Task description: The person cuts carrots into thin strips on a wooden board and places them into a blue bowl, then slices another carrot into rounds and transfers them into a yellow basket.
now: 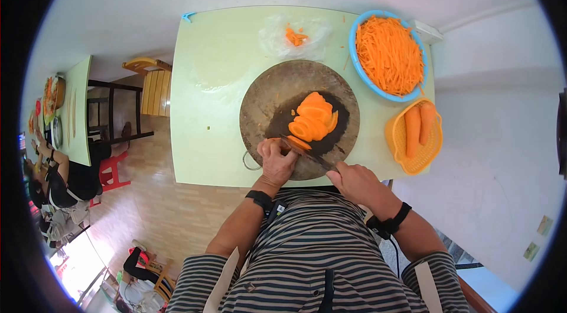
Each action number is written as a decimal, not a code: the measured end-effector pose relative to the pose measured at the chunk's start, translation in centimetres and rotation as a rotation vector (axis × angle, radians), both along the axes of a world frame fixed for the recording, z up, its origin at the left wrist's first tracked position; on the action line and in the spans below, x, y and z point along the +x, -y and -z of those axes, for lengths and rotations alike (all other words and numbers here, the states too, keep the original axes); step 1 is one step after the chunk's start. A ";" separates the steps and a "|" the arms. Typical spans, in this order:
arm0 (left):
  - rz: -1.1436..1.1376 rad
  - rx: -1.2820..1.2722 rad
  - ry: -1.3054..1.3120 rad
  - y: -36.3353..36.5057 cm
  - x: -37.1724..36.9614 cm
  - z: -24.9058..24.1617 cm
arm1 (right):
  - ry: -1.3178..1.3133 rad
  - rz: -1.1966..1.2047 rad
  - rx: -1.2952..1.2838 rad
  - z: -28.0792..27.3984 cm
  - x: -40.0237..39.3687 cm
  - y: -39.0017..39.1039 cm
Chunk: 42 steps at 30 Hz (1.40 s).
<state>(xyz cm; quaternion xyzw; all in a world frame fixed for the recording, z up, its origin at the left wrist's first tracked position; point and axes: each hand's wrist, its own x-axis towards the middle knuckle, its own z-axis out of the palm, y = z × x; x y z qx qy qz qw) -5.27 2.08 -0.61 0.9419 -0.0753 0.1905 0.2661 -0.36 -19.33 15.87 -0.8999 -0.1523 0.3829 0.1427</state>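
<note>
On a round wooden chopping board (260, 91) lies a pile of carrot slices (316, 115), spread over a dark wet patch. My right hand (357, 182) is closed round the handle of a knife (319, 161), whose blade points left toward my other hand. With bent fingers, my left hand (276, 162) presses a piece of carrot (299, 142) on the board, just below the pile. The blade is right beside those fingertips. Part of the carrot piece is hidden under the fingers and blade.
A blue basin (358, 67) heaped with carrot shreds (390, 56) stands at the back right. Below it, a yellow basket (438, 141) holds two whole carrots (412, 133). Carrot scraps (295, 36) lie on a plastic bag (271, 35) behind the board. People sit at the far left.
</note>
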 end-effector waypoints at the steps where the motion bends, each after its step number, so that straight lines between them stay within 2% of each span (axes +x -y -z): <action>1: -0.001 0.003 0.003 0.0 0.0 0.0 | -0.008 0.000 0.018 0.5 0.1 0.0; 9: 0.016 0.054 0.044 -0.1 -0.1 0.6 | 0.048 0.042 0.082 4.4 0.1 -1.4; 14: -0.031 -0.011 0.049 0.2 0.3 0.5 | 0.076 0.057 0.097 4.9 0.8 -0.8; 17: -0.012 -0.043 0.028 0.0 0.2 0.6 | 0.103 0.147 0.148 5.3 0.3 -0.2; 21: -0.043 -0.098 0.044 0.3 0.2 1.1 | 0.106 0.126 0.124 1.8 -0.8 -0.1; 27: -0.005 -0.051 0.009 -0.1 -0.1 0.7 | 0.040 0.062 0.058 -0.2 -1.5 0.3; 42: -0.014 -0.059 -0.010 -0.1 -0.1 0.7 | -0.024 0.010 -0.016 -1.6 -0.1 -0.5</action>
